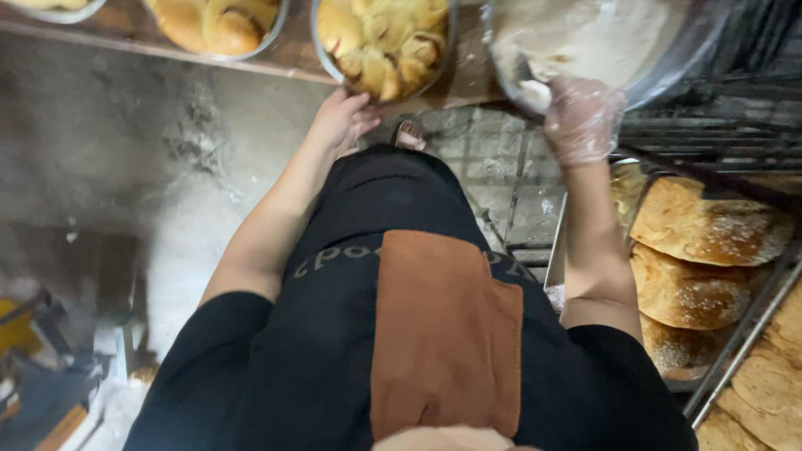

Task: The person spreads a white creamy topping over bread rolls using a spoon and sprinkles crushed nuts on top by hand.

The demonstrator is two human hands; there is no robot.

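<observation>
My left hand [341, 119] is bare and grips the near rim of a round metal pan of golden rolls [384, 42] on the wooden shelf [284, 57]. My right hand [581, 119] wears a clear plastic glove and reaches into a large metal bowl [597, 42] of pale creamy mixture, its fingers closed on a lump of the mixture at the bowl's near edge. I look straight down my black apron with a brown pocket [447, 330].
Another round pan of baked bread [219, 23] sits further left on the shelf. A metal rack [735, 334] at the right holds several flour-dusted flat loaves [706, 225]. Grey concrete floor [109, 142] lies at the left, with clutter at the bottom left corner.
</observation>
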